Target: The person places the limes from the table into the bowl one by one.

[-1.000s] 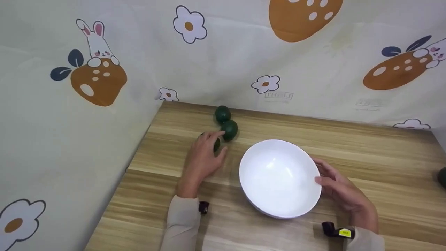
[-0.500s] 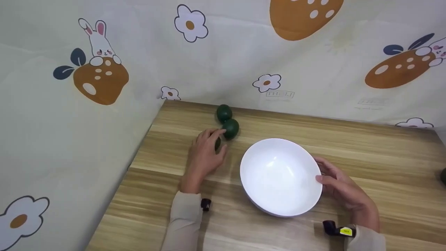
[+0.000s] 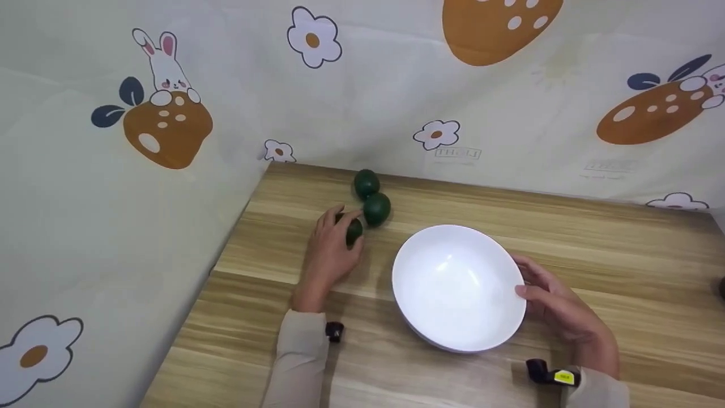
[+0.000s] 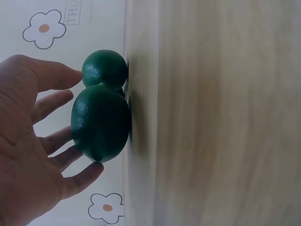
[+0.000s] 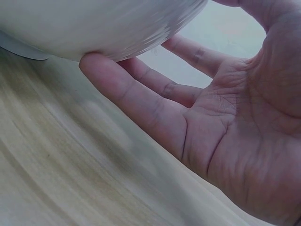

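Well, early days, it seems: the bowl (image 3: 459,289), pinched at its rim by the right hand (image 3: 558,306), is bare inside, the left hand (image 3: 331,252) curls round the near fruit (image 3: 354,232), two more fruits (image 3: 377,209) lying beyond it on the bench (image 3: 572,232)

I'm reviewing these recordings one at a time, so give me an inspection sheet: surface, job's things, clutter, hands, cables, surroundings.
Surface: wood-grain table, a seam running across it.
Job's things: white bowl; near green fruit, with middle green fruit and far green fruit beyond it.
Clutter: dark object cut off by the frame's right edge, unidentifiable.
Left hand: curved around the near green fruit; whether it grips is unclear.
Right hand: holds the white bowl's side, thumb at the rim.
Cables: nothing seen.
Surroundings: pale backdrop printed with rabbits and flowers.
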The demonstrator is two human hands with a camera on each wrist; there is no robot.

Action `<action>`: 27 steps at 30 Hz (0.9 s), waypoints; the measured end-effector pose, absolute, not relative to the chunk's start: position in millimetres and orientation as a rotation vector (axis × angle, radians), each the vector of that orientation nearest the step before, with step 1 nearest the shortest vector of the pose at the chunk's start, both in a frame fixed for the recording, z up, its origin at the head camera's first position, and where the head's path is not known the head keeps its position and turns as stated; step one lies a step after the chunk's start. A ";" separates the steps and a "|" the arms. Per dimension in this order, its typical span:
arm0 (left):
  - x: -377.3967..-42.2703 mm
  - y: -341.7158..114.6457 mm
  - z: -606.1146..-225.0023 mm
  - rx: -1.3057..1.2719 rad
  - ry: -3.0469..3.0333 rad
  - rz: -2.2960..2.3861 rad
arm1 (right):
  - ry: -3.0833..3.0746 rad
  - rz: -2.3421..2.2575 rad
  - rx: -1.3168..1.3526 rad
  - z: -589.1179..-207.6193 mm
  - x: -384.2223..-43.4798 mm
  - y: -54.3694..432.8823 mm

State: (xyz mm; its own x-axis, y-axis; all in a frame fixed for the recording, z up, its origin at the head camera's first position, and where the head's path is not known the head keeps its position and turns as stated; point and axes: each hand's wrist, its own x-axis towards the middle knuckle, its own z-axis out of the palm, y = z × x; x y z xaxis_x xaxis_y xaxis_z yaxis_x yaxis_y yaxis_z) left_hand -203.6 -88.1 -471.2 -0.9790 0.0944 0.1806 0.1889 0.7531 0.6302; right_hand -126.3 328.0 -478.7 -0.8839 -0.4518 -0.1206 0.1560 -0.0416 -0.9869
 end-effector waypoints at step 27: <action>-203.7 -90.4 -475.0 -0.138 -2.803 -1.093 | 1.798 -1.988 -0.321 -478.8 -126.7 331.2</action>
